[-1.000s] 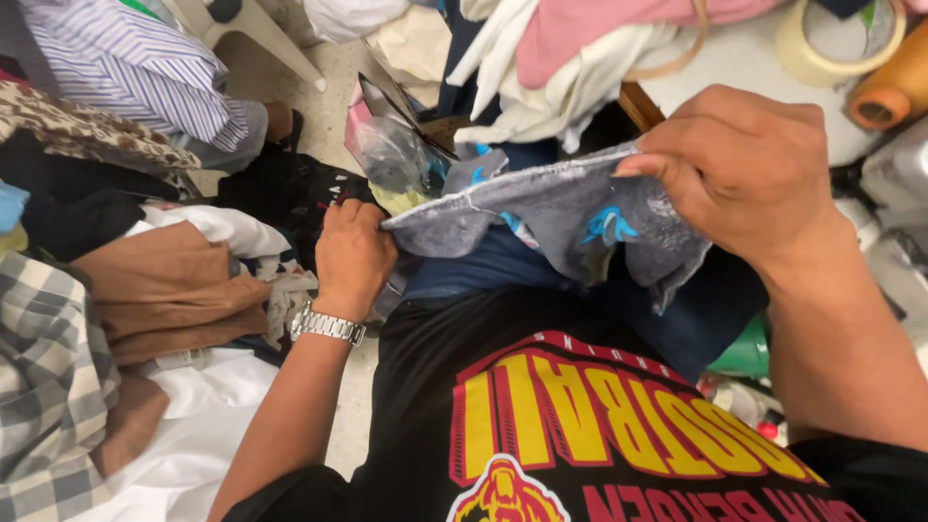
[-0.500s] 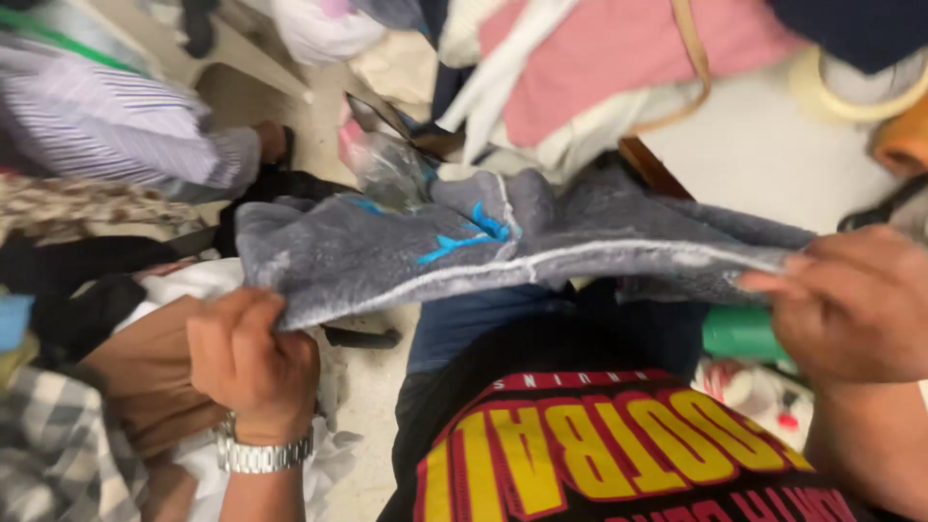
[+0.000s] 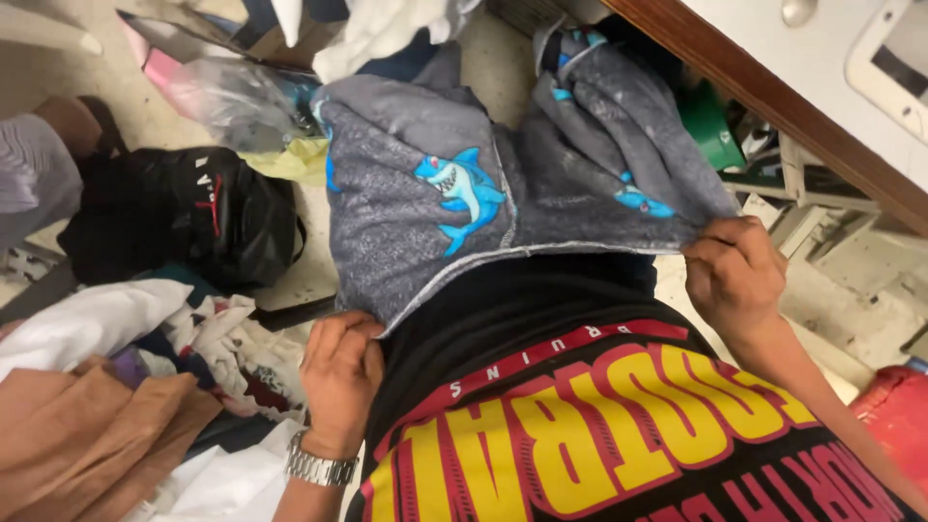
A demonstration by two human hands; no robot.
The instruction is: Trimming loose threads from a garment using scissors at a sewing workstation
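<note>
- Both hands pinch the waistband of grey shark-print shorts [image 3: 464, 213]: left hand [image 3: 340, 372] at one end, right hand [image 3: 735, 275] at the other.
- Between the grips, the shorts hang spread against the person's black shirt [image 3: 541, 387].
- Beyond the left grip lies a black bag [image 3: 208, 217].

Bright, even indoor light; soft shadows under the cloth; slight motion blur; edges mildly stretched.

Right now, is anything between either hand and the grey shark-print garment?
Nothing visible. The left hand already pinches the grey garment at its lower left hem corner, and the right hand grips its right edge. The cloth hangs spread between them, in front of the black printed shirt.
</note>
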